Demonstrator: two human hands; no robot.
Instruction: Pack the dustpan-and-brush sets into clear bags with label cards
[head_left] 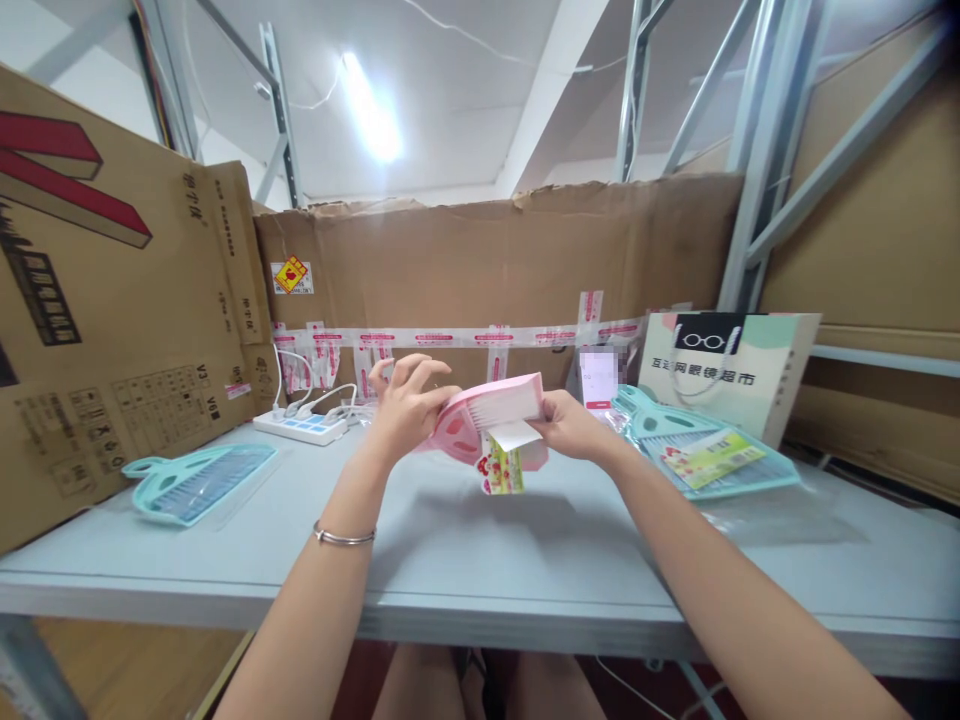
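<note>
I hold a pink mini brush and dustpan set above the grey table. My left hand grips its handle end, with the upper fingers lifted. My right hand pinches its bristle end. A white paper slip and a colourful label card hang down from under the set. A thin bracelet circles my left wrist.
A teal dustpan set lies at the table's left. Another teal set with a label lies at the right, in front of a paper bag. A white power strip sits at the back. Cardboard panels wall the left and back.
</note>
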